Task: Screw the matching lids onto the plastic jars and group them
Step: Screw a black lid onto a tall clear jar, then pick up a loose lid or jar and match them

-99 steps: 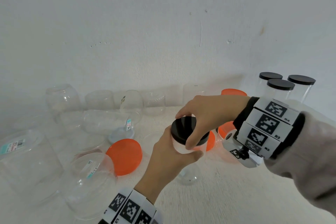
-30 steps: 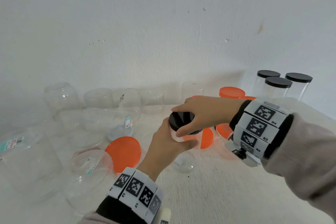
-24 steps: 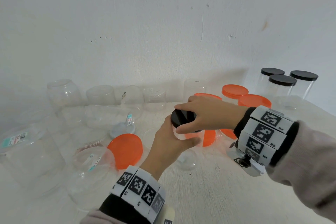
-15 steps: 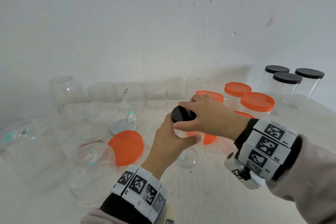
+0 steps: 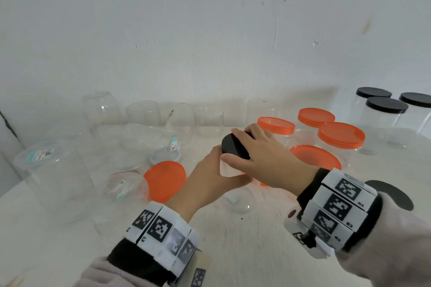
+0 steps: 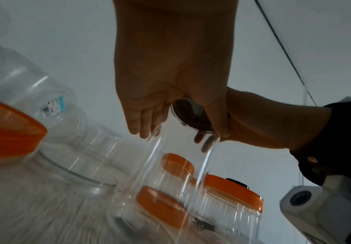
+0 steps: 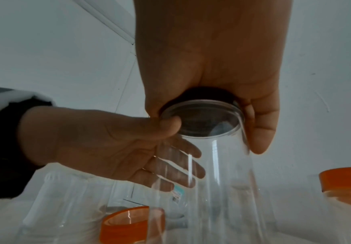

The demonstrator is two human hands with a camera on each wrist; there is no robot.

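A small clear plastic jar (image 5: 229, 169) is held above the table, tilted a little to the left. My left hand (image 5: 210, 177) grips its body from the left, thumb in front and fingers behind. A black lid (image 5: 233, 147) sits on the jar's mouth, and my right hand (image 5: 263, 158) covers it from the right, thumb and fingers curled round its rim. The right wrist view shows the lid (image 7: 201, 118) from below through the jar (image 7: 218, 181). In the left wrist view the lid (image 6: 191, 118) shows between thumb and fingers.
Several orange-lidded jars (image 5: 340, 137) stand just behind my right hand. Three black-lidded jars (image 5: 386, 106) stand at the far right. A loose orange lid (image 5: 165, 180) leans on a lying jar at left, among several open clear jars (image 5: 58, 177). A loose black lid (image 5: 396, 196) lies behind my right wrist.
My right hand has turned on the black lid, its wrist swinging down towards me. The left hand has kept its grip on the jar, which now tilts more to the left.
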